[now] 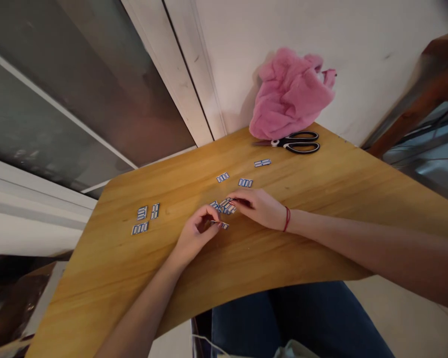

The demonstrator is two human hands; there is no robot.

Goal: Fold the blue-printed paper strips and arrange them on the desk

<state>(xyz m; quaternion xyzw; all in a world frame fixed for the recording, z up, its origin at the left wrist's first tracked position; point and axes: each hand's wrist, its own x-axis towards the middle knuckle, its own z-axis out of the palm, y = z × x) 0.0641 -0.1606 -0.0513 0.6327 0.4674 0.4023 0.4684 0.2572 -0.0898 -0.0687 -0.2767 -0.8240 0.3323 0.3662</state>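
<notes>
My left hand (197,231) is closed in a pinch on a small flat blue-and-white striped piece (224,226), held low over the table. Just beyond it lies a loose heap of similar striped pieces (227,206). My right hand (259,206), with a red string at the wrist, reaches in from the right. Its thumb and fingertips are closed at the heap's right edge, on one of the striped pieces as far as I can make out. Printing on the pieces is too small to read.
On the wooden table (164,278), striped pieces (140,228) sit at the left and several more (245,183) beyond my hands. Black-handled scissors (298,142) lie at the back before a pink plush cloth (289,97) against the wall. A sliding glass door (97,74) borders the left.
</notes>
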